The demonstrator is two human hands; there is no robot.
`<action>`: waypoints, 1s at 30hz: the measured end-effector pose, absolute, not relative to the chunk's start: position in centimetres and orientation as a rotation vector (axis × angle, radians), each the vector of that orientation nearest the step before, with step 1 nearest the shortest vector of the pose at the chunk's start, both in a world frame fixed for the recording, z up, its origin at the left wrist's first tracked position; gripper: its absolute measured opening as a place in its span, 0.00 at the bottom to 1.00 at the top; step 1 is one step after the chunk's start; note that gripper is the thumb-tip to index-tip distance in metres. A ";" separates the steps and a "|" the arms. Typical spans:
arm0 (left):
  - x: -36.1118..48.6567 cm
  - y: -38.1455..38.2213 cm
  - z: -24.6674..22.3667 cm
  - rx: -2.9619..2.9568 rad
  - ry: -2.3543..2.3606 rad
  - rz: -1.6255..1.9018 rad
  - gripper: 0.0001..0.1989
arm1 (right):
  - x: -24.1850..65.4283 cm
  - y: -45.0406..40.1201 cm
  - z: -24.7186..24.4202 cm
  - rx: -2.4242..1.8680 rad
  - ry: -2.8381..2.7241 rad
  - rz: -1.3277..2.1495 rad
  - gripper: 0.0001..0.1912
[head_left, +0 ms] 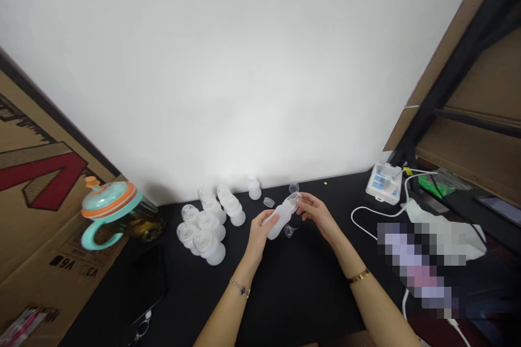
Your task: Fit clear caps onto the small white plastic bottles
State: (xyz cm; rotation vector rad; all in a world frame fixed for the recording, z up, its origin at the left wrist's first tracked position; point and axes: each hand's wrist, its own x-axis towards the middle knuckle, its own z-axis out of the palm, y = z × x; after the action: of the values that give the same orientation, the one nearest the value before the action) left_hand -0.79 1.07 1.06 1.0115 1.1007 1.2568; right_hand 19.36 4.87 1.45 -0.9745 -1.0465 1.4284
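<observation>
My left hand [259, 232] is closed around the body of a small white squeeze bottle [278, 223], tilted with its top up to the right. At that top, a clear cap [293, 197] is pinched in the fingers of my right hand [318, 213]; whether it is seated on the neck I cannot tell. Just below the bottle lies a small clear funnel [288, 231] on the black table. Loose clear cups or caps rest beyond, one round piece [268, 201] and another cap [293, 187]. Several similar white bottles with clear tops [209, 246] stand left of my left hand.
At the far left, a glass jug with a turquoise handle and lid [108, 203] stands beside a cardboard box [36, 249]. A dark phone or tablet [148, 279] lies below it. Rightward are a white case [383, 183], white cable [358, 209] and tissue [448, 222]. A white wall rises behind.
</observation>
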 end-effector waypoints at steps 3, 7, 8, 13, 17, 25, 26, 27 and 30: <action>-0.8 1.1 1.1 1.000 1.099 1.257 0.21 | 19.3 5.0 1.1 -0.964 -1.051 1.419 0.25; -0.9 1.2 1.0 1.017 1.089 1.260 0.21 | 19.3 5.2 0.8 -0.962 -1.053 1.394 0.27; -0.9 1.2 1.0 1.021 1.089 1.261 0.22 | 19.3 5.2 0.8 -0.965 -1.056 1.387 0.27; -1.1 1.3 0.7 1.052 1.114 1.255 0.22 | 19.3 5.2 0.7 -0.971 -1.057 1.380 0.29; -1.1 1.4 0.6 1.068 1.118 1.267 0.21 | 19.2 5.1 0.7 -0.980 -1.057 1.379 0.30; -1.0 1.2 1.4 1.070 1.123 1.292 0.20 | 19.1 4.9 1.2 -0.961 -1.073 1.396 0.32; -1.0 1.1 1.5 1.072 1.127 1.292 0.20 | 19.1 4.8 1.3 -0.959 -1.081 1.393 0.34; -1.0 1.1 1.5 1.074 1.130 1.288 0.20 | 19.0 4.8 1.3 -0.962 -1.090 1.384 0.36; -0.9 1.2 1.3 1.081 1.124 1.274 0.20 | 18.6 4.8 1.1 -0.978 -1.129 1.311 0.38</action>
State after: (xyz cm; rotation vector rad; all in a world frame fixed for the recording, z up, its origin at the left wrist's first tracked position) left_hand -0.94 1.17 1.25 1.0808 1.1244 1.2741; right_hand 18.59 4.81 1.10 -0.9781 -1.1291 1.3106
